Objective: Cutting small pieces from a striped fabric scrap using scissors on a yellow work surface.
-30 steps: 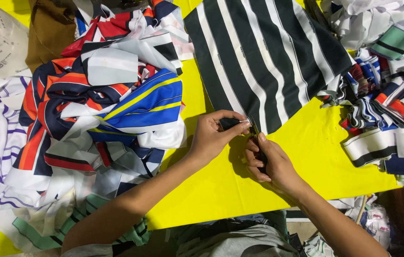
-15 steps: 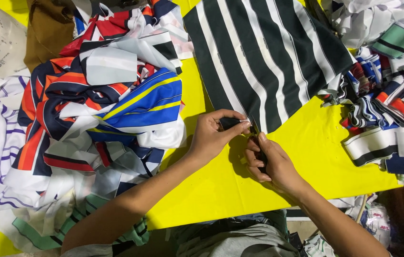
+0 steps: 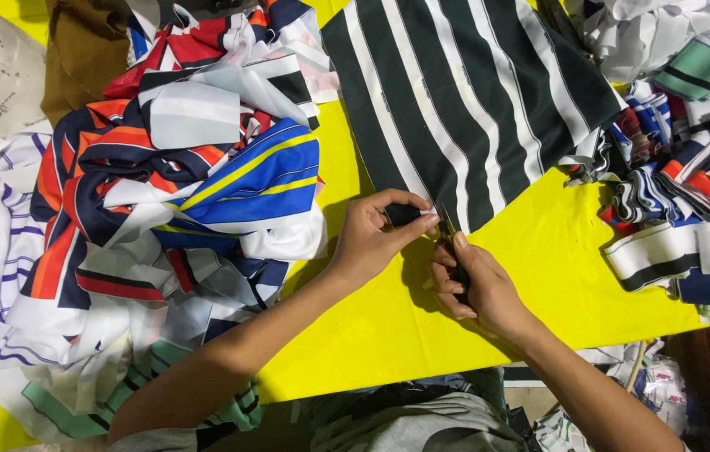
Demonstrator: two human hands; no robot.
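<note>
Left hand [image 3: 372,238] pinches the lower edge of the striped cloth [image 3: 464,100] between thumb and fingertips. Right hand [image 3: 476,289], just beside it, is closed around a dark tool [image 3: 460,272] of unclear kind, touching that edge. The cloth spreads away from the fingers over the yellow table [image 3: 556,276]; scrap piles [image 3: 179,192] flank both hands.

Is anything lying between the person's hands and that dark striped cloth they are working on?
Nothing visible does. The left hand already pinches the lower corner of the striped cloth, and the right hand holds a small dark tool right at that edge. The heap of scraps lies off to the side.
</note>
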